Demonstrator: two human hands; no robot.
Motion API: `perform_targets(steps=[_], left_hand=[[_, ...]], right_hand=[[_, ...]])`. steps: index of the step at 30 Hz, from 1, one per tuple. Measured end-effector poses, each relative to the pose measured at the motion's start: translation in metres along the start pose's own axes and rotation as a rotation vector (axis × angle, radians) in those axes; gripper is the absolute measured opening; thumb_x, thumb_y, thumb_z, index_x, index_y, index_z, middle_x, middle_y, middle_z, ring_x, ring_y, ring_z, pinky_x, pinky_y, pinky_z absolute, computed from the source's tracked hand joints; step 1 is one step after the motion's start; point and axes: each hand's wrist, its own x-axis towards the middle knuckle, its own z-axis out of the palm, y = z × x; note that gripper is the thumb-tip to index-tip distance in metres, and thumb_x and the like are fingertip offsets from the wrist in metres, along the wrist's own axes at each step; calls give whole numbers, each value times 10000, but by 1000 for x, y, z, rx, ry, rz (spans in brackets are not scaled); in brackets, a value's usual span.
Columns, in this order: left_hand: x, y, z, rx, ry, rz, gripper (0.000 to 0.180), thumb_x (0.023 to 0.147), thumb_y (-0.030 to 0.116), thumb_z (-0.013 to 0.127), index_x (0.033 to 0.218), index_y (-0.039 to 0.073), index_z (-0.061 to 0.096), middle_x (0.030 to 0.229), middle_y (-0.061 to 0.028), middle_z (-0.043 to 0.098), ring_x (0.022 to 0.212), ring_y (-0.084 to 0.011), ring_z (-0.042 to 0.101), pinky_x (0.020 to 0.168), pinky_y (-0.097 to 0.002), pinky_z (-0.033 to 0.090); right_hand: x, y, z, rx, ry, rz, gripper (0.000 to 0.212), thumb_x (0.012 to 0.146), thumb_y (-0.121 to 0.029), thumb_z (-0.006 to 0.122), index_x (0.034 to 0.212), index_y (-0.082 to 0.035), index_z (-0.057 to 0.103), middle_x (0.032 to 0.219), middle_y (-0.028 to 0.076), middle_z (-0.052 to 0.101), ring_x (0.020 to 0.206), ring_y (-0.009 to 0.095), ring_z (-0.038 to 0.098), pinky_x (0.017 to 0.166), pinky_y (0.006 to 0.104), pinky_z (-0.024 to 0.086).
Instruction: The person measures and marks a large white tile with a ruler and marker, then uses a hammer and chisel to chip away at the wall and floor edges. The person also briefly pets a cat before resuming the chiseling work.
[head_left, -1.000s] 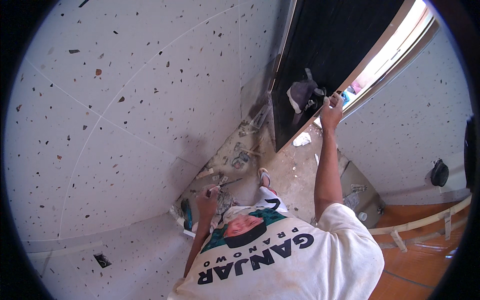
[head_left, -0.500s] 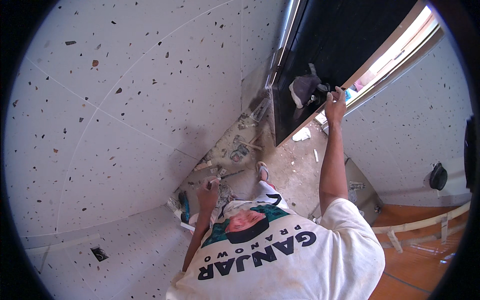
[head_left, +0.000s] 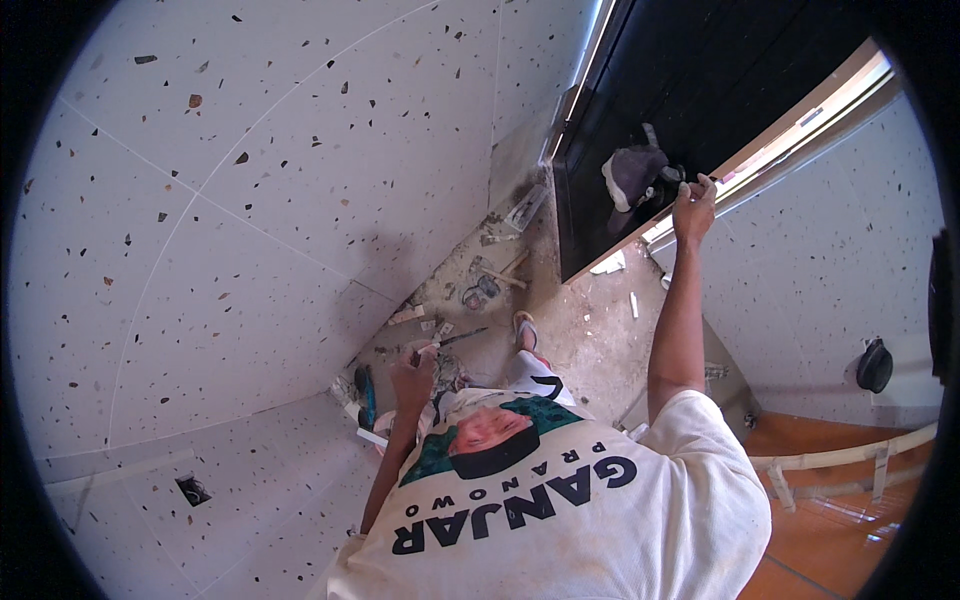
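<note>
My right hand point(head_left: 694, 212) is raised with bent fingers at the free edge of a black door point(head_left: 720, 90) with a pale wooden edge, and it appears to grip that edge. Beside it, a dark grey and white cap point(head_left: 630, 178) hangs at the door's handle. Low on the left, my left hand point(head_left: 412, 375) is closed, its fingers curled in front of my shirt. What it holds, if anything, is too small to name. A thin dark tool point(head_left: 463, 335) lies on the floor just past that hand.
White speckled wall panels point(head_left: 250, 200) rise at left, with another point(head_left: 820, 250) at right. Rubble, a hammer point(head_left: 500, 273) and wood scraps point(head_left: 408, 315) litter the rough floor along the left wall. Orange tiles point(head_left: 810, 550) and a pale curved rail point(head_left: 850, 455) lie at lower right.
The door has swung to the right, and the bright gap beside it is narrower. My right hand has moved with its edge. My left hand stays low and closed.
</note>
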Motion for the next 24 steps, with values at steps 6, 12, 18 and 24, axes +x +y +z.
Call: perform_targets(steps=[6, 12, 18, 24], left_hand=[[3, -4, -5, 33, 22, 88, 172, 861, 167, 633, 946, 21, 667, 731, -82, 655, 653, -126, 600, 592, -287, 468], [5, 6, -12, 180, 25, 134, 157, 857, 155, 640, 937, 24, 672, 751, -113, 666, 668, -161, 621, 609, -311, 475], [0, 21, -16, 125, 41, 77, 202, 869, 206, 645, 957, 31, 698, 700, -60, 668, 584, -85, 559, 549, -270, 440], [0, 18, -14, 68, 18, 35, 182, 859, 161, 642, 969, 22, 683, 726, -62, 659, 630, -104, 571, 585, -276, 455]], right_hand=[[11, 13, -2, -31, -3, 46, 415, 818, -148, 664, 1191, -32, 522, 1002, 151, 670, 961, 305, 643, 857, 404, 485], [19, 22, 0, -65, 10, 34, 515, 785, -198, 717, 1218, -13, 506, 1065, 178, 643, 1005, 321, 624, 879, 404, 478], [33, 29, -2, -44, -38, 164, 604, 797, -266, 730, 1280, -6, 480, 1165, 186, 629, 1078, 302, 609, 938, 386, 455], [29, 47, 6, -119, 16, 89, 593, 801, -232, 714, 1270, 34, 467, 1181, 219, 591, 1119, 339, 569, 950, 396, 443]])
